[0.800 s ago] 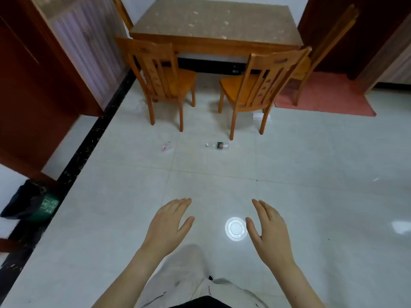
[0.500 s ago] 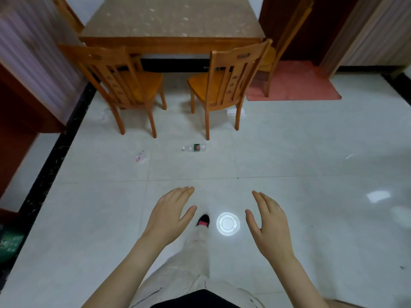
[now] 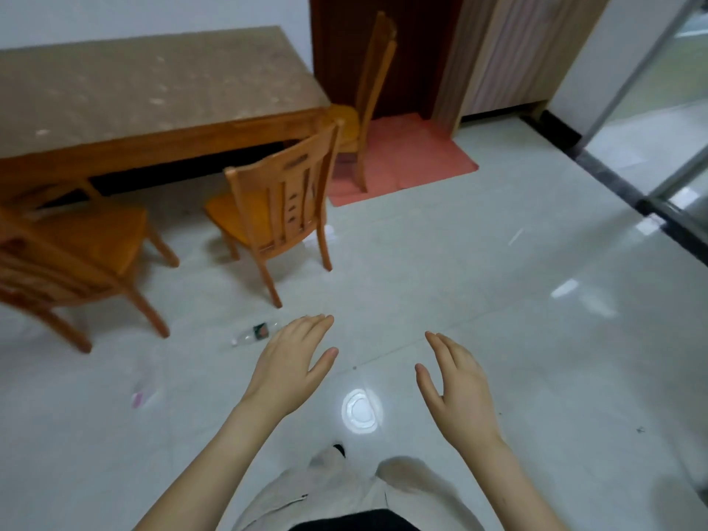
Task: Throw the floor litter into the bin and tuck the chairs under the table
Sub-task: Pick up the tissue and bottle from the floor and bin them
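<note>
Litter on floor, plastic bottle [image 3: 256, 333] beside chair [image 3: 281, 208], left hand [image 3: 292, 364] and right hand [image 3: 456, 387] spread, empty

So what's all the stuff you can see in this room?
table: one, wooden with a brown patterned top, upper left.
chairs: three, orange-brown wood; one far left, one in the middle, one at the table's right end on the mat.
mat: one, red, by the dark doorway.
plastic bottle: one, clear, lying on the floor near the left hand.
wrapper: one, pinkish, blurred, on the floor at lower left.
white scrap: one, behind the middle chair.
hands: two, bare, open and empty; left hand, right hand.
</note>
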Demonstrator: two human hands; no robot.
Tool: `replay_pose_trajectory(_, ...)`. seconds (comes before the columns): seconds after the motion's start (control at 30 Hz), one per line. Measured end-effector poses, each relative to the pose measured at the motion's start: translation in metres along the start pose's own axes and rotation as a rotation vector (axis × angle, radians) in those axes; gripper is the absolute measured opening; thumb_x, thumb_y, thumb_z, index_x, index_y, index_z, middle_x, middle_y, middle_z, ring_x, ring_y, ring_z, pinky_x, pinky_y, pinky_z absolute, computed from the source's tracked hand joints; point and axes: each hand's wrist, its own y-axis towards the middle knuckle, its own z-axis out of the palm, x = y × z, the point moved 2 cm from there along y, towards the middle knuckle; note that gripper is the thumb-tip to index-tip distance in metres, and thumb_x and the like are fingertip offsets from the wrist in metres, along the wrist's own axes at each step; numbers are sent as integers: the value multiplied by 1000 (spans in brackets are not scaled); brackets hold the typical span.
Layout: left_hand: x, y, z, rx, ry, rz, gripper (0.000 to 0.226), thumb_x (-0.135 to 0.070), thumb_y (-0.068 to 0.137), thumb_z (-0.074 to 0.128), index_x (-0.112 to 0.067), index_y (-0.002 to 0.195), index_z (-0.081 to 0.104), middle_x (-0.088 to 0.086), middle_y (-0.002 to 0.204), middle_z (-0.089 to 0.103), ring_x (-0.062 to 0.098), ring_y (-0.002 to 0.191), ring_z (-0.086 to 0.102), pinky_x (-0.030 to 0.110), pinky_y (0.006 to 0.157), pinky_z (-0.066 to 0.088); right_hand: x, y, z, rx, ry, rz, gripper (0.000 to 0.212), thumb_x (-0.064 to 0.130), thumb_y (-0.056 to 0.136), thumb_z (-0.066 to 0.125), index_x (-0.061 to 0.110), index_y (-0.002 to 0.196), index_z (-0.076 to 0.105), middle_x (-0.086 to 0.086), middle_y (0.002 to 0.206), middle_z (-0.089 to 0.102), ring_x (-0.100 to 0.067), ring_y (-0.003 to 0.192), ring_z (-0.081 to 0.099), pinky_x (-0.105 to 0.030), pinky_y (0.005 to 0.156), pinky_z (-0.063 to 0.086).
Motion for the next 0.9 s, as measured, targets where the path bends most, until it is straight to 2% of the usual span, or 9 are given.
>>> replay_pose_trajectory(0.17, -11, 114, 12, 61, -9, 89, 55, -52, 95, 31, -24, 140, 44, -7, 141, 49, 14, 131, 41, 33, 108, 33, -42, 77, -17, -53, 11, 87, 57, 49, 95, 36, 18, 141, 46, -3, 140, 52, -21, 130, 46, -41, 106, 39)
replay_pose_trajectory(0.37, -39, 237, 67, 129, -1, 82, 54, -52, 95, 33, -24, 139, 46, -8, 139, 51, 13, 129, 44, 29, 106, 32, -130, 192, -38, -45, 3, 121, 57, 49, 94, 36, 17, 140, 48, -5, 139, 52, -21, 130, 46, -40, 106, 39)
replay_pose_trajectory(0.67, -115, 449, 75, 1, -41, -46, 55, -52, 95, 32, -23, 139, 47, -7, 139, 51, 13, 128, 44, 24, 104, 27, -219, 421, -109, 48, -49, -77, 55, 46, 94, 37, 16, 139, 49, -5, 136, 55, -23, 127, 48, -41, 105, 39)
replay_pose_trajectory(0.8, -113, 515, 77, -25, -36, -130, 57, -53, 94, 28, -23, 139, 47, -7, 140, 50, 13, 129, 44, 29, 107, 31, -240, 507, -114, 93, -24, -114, 56, 48, 95, 36, 18, 141, 46, -3, 140, 52, -21, 131, 45, -40, 107, 38)
replay_pose_trajectory(0.9, -95, 555, 88, -23, -36, -219, 61, -56, 93, 25, -24, 140, 46, -7, 142, 49, 13, 131, 42, 28, 108, 29, -253, 565, -100, 140, -1, -148, 57, 50, 95, 34, 19, 142, 45, 0, 141, 51, -18, 132, 43, -38, 108, 38)
